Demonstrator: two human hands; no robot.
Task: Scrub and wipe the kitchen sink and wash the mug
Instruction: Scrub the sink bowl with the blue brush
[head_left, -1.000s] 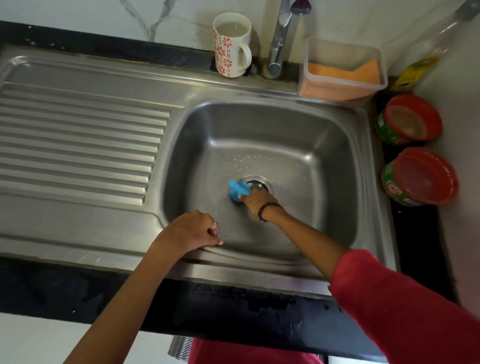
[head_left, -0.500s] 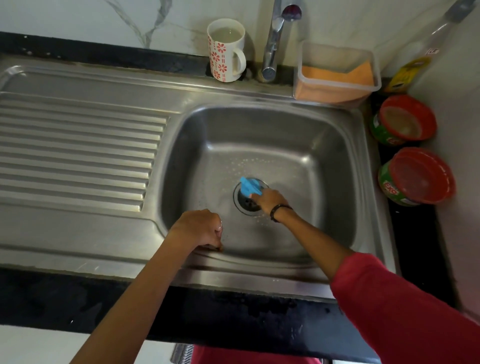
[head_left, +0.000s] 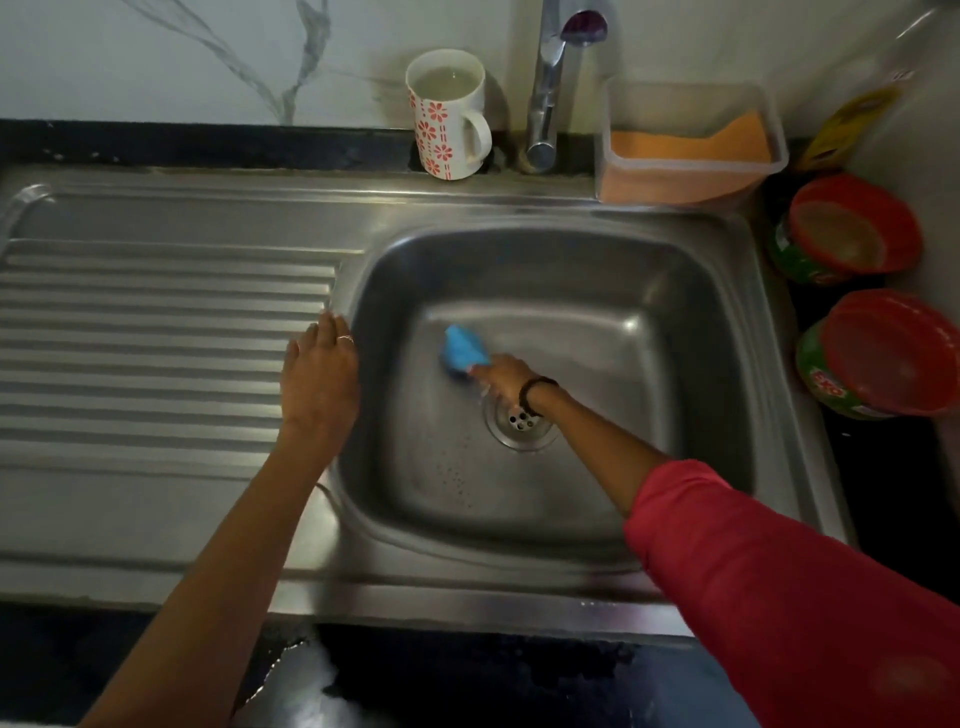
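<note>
At centre-left of the frame, the left hand rests flat, fingers straight, on the stainless steel sink rim. Right of it, the right hand grips a blue scrubbing pad against the basin floor, just above-left of the round drain. The white floral ceramic mug stands upper centre, nearer neither hand.

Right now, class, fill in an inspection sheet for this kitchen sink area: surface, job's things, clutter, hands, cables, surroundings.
Surface: steel sink with ribbed draining board; droplets on the basin floor.
Job's things: blue scrubber on the basin floor beside the drain; flowered mug upright behind the sink, liquid inside.
Clutter: clear box holding orange cloth; two red-lidded tubs; yellow-labelled bottle.
Hands: right hand holds the scrubber; left hand rests flat on the basin's edge.
Cables: nothing seen.
Surroundings: tap, marble wall, dark counter.
</note>
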